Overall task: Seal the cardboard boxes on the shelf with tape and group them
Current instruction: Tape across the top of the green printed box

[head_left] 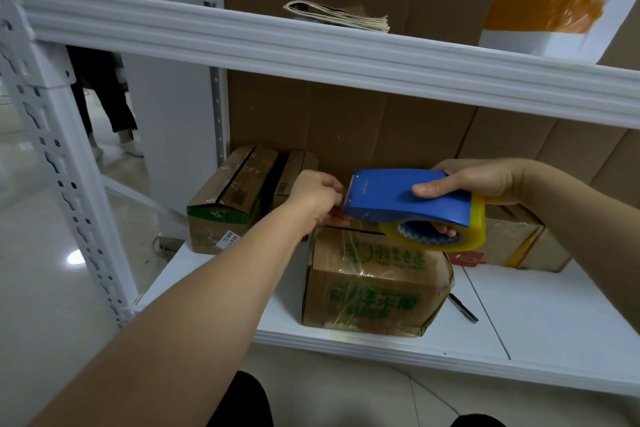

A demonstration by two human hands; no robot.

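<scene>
A cardboard box with green print [374, 284] sits at the front of the white lower shelf [540, 319], clear tape over its top. My right hand [474, 184] grips a blue tape dispenser [405, 199] with a yellowish tape roll [450, 236] just above the box's far edge. My left hand [317, 194] pinches the tape end at the dispenser's toothed front, over the box's back left corner. Two taped boxes [228, 198] stand together at the back left. Another box [512, 243] lies at the back right, partly hidden by the dispenser.
A black pen-like tool [464, 308] lies on the shelf right of the front box. The upper shelf beam [311, 52] crosses above, holding folded paper [343, 15] and a white foam box with orange tape [550, 14]. A person's legs [104, 97] stand behind the left upright.
</scene>
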